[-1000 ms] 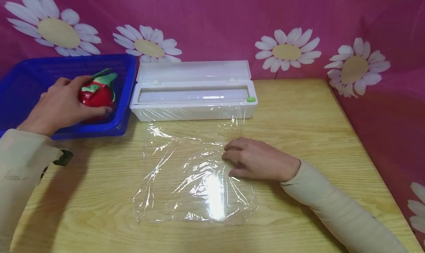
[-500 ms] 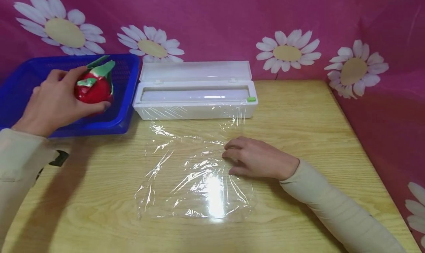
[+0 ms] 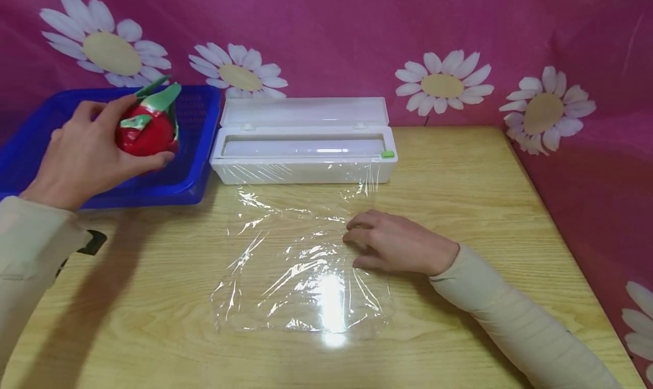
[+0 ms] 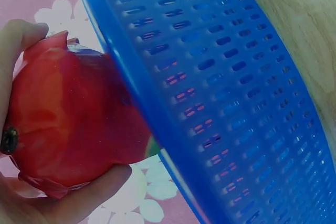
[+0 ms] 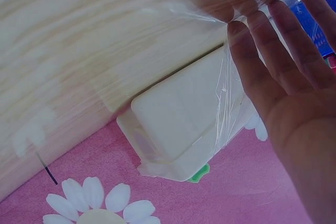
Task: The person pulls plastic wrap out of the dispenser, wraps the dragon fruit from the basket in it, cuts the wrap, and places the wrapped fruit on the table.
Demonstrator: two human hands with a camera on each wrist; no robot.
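the left hand point(image 3: 84, 156) had its fingers curled round the red fruit point(image 3: 146, 129), held above the blue basket point(image 3: 196, 151). the right hand point(image 3: 400, 244) pressed relaxed fingers on the plastic wrap point(image 3: 301, 270), already spread over the tabletop point(image 3: 459, 179); the fruit was not yet on it.

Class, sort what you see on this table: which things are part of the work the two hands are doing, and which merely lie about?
In use:
- left hand gripping the red toy fruit above the blue basket
- right hand resting on the cling film sheet
- open white film dispenser

Lying about:
- wooden table
- pink daisy backdrop
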